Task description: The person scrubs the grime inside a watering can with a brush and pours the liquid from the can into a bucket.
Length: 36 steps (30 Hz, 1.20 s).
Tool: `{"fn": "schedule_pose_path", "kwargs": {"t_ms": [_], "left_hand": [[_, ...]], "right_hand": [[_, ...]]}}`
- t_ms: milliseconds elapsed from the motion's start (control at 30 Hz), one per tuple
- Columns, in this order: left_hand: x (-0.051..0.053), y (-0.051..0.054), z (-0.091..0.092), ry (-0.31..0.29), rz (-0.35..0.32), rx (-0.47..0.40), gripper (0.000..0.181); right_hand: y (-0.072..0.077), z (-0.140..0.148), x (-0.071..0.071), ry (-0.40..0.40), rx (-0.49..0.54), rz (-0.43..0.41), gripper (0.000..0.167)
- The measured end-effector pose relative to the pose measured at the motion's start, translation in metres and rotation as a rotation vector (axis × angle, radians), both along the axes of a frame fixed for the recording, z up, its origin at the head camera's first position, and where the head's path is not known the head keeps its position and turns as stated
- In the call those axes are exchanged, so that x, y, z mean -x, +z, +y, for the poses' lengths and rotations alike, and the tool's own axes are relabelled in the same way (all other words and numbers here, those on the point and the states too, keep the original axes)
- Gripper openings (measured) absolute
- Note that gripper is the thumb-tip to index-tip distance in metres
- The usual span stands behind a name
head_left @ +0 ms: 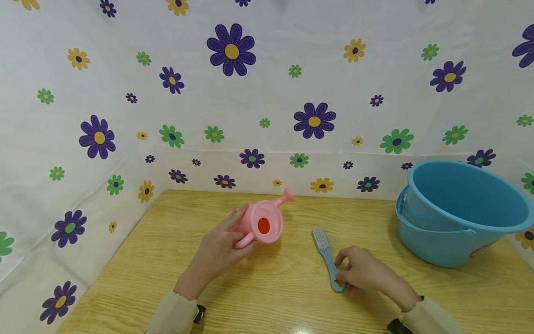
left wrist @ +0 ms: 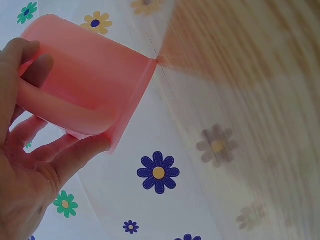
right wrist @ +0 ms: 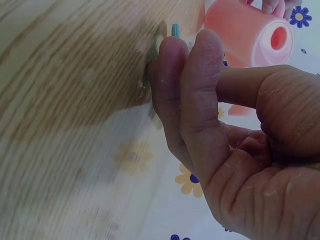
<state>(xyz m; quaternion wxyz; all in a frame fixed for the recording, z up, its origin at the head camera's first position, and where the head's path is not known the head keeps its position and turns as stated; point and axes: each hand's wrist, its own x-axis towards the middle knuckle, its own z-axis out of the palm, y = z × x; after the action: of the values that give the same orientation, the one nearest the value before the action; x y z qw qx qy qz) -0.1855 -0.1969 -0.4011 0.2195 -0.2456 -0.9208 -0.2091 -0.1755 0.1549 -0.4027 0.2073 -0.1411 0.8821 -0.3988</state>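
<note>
My left hand (head_left: pixel 223 246) grips a pink toy watering can (head_left: pixel 267 208) by its handle and side, above the wooden table. Its spout points to the back right, and a round orange-red hole faces the head camera. In the left wrist view, curled fingers (left wrist: pixel 30 70) wrap the can's body near the handle. To the right lies a blue brush (head_left: pixel 327 255), its pale bristles facing up. My right hand (head_left: pixel 363 271) has its curled fingers at the lower end of the brush handle. In the right wrist view those fingers (right wrist: pixel 200 95) hide nearly all the brush.
A big blue bucket (head_left: pixel 442 241) stands at the right of the wooden table (head_left: pixel 167 241), its carrying handle hanging down in front. A white flower-patterned cloth (head_left: pixel 267 93) hangs behind the table and along its left side.
</note>
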Motion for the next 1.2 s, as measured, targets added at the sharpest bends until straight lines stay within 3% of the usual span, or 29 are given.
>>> {"fn": "schedule_pose_path", "kwargs": {"t_ms": [233, 367, 500, 733, 900, 1000, 1067, 1200], "left_hand": [[0.000, 0.001, 0.000, -0.003, 0.014, 0.009, 0.036], [0.001, 0.000, 0.000, -0.011, 0.025, 0.007, 0.035], [0.000, 0.000, 0.001, -0.006, 0.018, 0.013, 0.031], [0.002, 0.002, 0.004, -0.002, 0.039, 0.022, 0.026], [0.003, 0.001, 0.007, -0.020, 0.133, 0.020, 0.025], [0.004, 0.002, 0.009, -0.036, 0.185, 0.023, 0.028], [0.004, 0.004, 0.012, -0.042, 0.209, 0.024, 0.029], [0.004, 0.008, 0.017, -0.059, 0.260, 0.019, 0.033]], "right_hand": [[0.000, -0.003, 0.000, 0.018, 0.006, 0.009, 0.020], [0.008, -0.001, 0.000, -0.003, -0.027, 0.039, 0.017], [0.028, 0.007, 0.001, -0.035, -0.042, 0.123, 0.019], [0.079, 0.035, 0.003, -0.084, -0.120, 0.299, 0.029], [0.113, 0.068, 0.003, -0.179, -0.183, 0.416, 0.038], [0.127, 0.096, 0.006, -0.274, -0.253, 0.466, 0.046], [0.130, 0.119, 0.011, -0.346, -0.277, 0.490, 0.050], [0.116, 0.170, 0.025, -0.540, -0.251, 0.589, 0.052]]}}
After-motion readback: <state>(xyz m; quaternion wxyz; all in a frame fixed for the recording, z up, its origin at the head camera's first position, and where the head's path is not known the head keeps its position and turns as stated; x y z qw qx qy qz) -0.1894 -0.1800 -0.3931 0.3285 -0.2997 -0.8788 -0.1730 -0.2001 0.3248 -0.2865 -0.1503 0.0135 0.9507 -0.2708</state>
